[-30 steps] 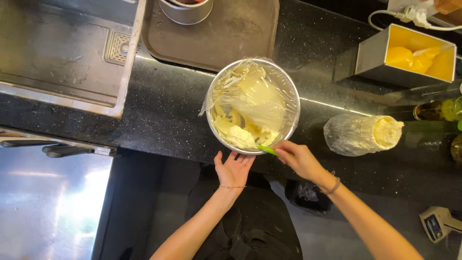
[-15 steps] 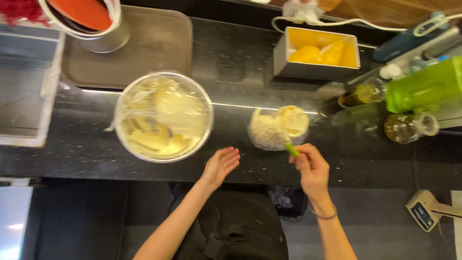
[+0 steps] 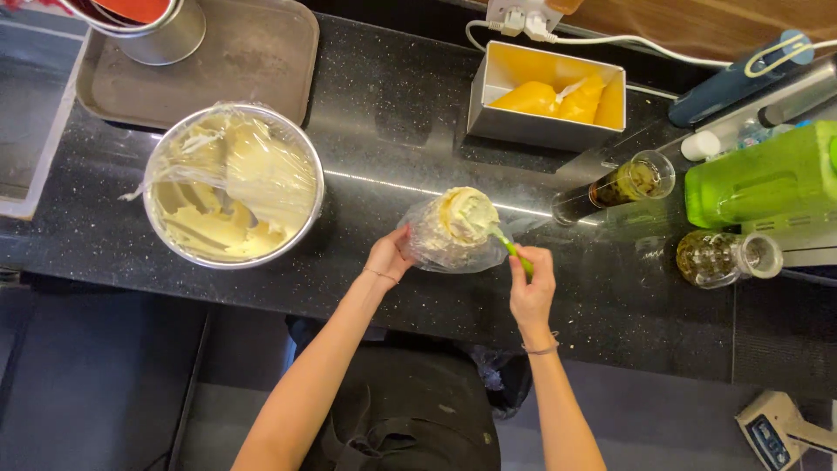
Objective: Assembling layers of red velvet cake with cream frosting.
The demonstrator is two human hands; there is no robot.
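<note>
Right hand: (image 3: 532, 292) fingers closed round the green handle of one spatula (image 3: 507, 247), near the counter's front edge.
Left hand: (image 3: 387, 258) fingers curled against the side of one bag (image 3: 449, 234), steadying it.
Spatula: one, slim, green; its tip touches the cream at the bag's mouth.
Bag: one, clear soft plastic, crinkled, propped upright mid-counter near the front edge; heaped with pale cream.
Bowl: (image 3: 234, 185) one, round, shiny metal, left of the bag; thick pale yellow cream smeared inside, loose clear film half over the top.
Tray: (image 3: 253, 61) one, flat, brown, rounded corners, at the counter's back left corner; bears one metal pot (image 3: 161, 33) with something red in it.
Tin: (image 3: 545, 94) one, rectangular metal, at the back edge; holds a yellow-orange mass in plastic.
Glass bottles: two, lying on their sides at the right; one (image 3: 615, 187) dark, one (image 3: 728, 257) round with greenish contents.
Green jug: (image 3: 763, 179) one, plastic, at the right edge.
Counter: (image 3: 392, 113) black speckled stone, glossy.
Scale: (image 3: 772, 432) one, small, off the counter, bottom right.
</note>
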